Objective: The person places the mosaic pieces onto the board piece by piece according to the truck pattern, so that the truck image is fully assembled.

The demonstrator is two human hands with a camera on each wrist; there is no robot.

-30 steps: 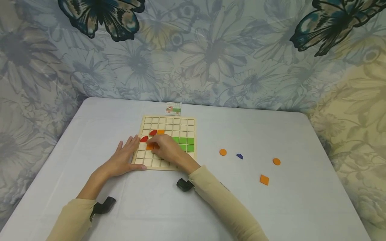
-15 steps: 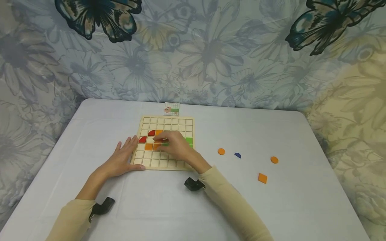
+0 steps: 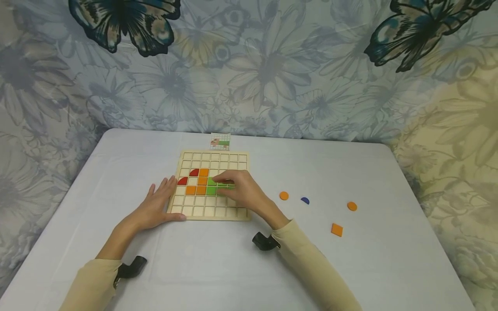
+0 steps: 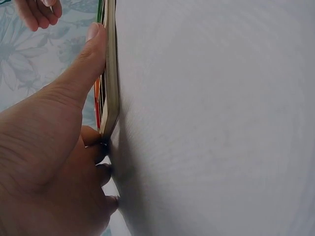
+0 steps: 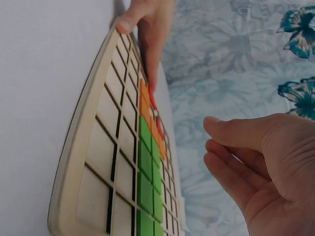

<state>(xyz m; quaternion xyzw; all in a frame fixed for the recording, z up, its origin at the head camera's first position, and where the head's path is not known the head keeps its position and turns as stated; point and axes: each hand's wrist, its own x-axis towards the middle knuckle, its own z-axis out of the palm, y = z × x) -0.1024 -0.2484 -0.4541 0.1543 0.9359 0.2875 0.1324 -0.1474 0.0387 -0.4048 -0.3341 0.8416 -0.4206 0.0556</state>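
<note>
A wooden grid board [image 3: 198, 211] lies on the table. My left hand [image 3: 153, 209] rests along its left side with straight fingers, the thumb on the board's near edge. Over the green squares [image 3: 211, 190] hovers my right hand [image 3: 247, 190]. In the right wrist view, this hand [image 5: 268, 172] has loosely bent fingers, thumb and fingertips apart, and nothing between them. Left of the green squares sit several orange squares [image 3: 202, 181]. Two red quarter-round pieces, one upper [image 3: 194, 172] and one lower [image 3: 182, 181], lie at the left. The right hand hides part of the green rows.
Right of the board lie two orange discs, one nearer [image 3: 284, 196] and one farther right [image 3: 352, 206], a blue half-disc [image 3: 305, 201] and a loose orange square [image 3: 336, 230]. A small pattern card [image 3: 220, 141] lies behind the board. Patterned cloth [image 3: 264, 77] hangs behind the table.
My right hand has moved right, from the orange squares to above the green ones. Orange squares it covered now show, including one in the middle row. The left hand stays in place.
</note>
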